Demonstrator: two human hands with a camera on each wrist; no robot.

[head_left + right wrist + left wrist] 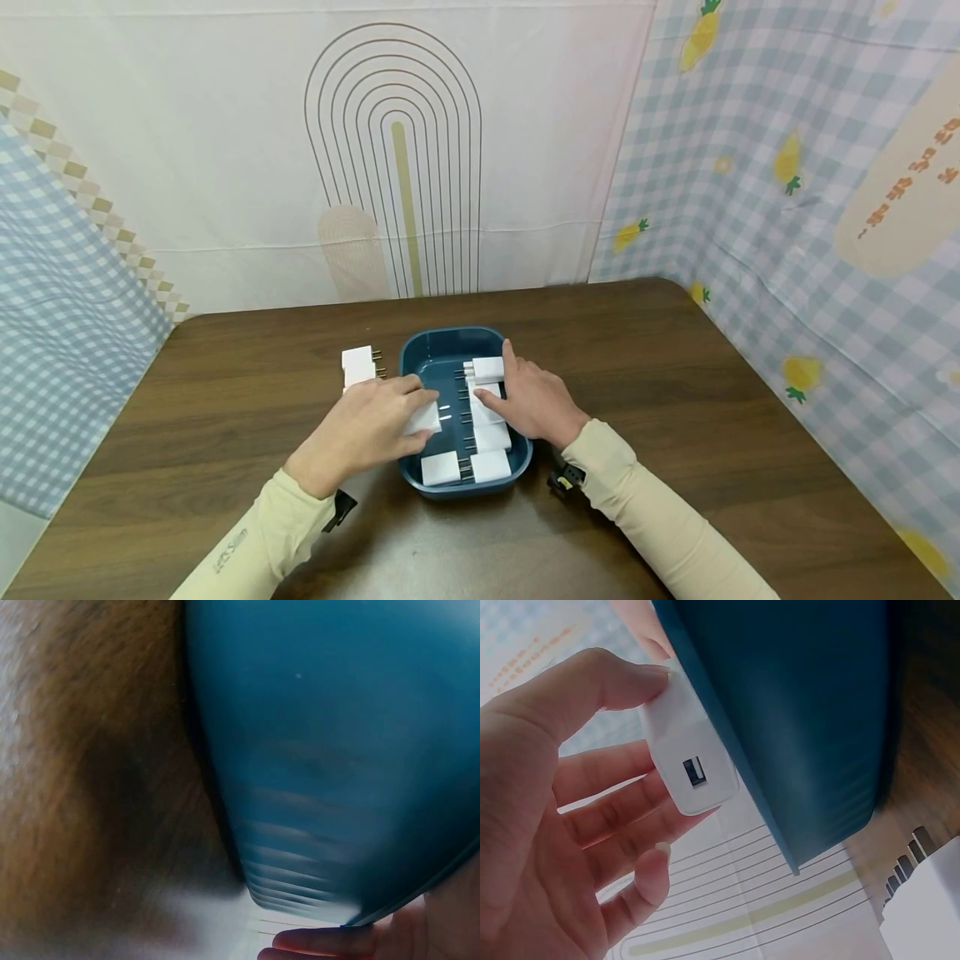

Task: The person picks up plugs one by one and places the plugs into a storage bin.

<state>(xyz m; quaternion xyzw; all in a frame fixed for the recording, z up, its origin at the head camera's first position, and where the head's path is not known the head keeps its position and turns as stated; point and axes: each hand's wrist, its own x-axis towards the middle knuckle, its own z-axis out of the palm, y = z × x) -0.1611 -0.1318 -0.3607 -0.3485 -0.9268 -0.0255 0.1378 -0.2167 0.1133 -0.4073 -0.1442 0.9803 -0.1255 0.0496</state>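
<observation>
In the head view my left hand (367, 421) pinches a white USB charger (425, 418) over the left side of a blue plastic tub (457, 492). Its two prongs point right. The left wrist view shows the charger's USB port (694, 772), with my thumb on one side and fingers on the other. My right hand (536, 400) lies over the tub's right rim, fingers extended, thumb reaching inward over the chargers there. Inside the tub, several white chargers (491, 467) line the right side, prongs leftward. Another charger (440, 468) lies at the front left, prongs toward the row.
Left of the tub, more white chargers (358, 358) lie on the brown wooden table (637, 358), prongs to the right and partly hidden by my left hand. A patterned cloth (247, 167) hangs behind the table. Checked cloth (757, 208) hangs on the right.
</observation>
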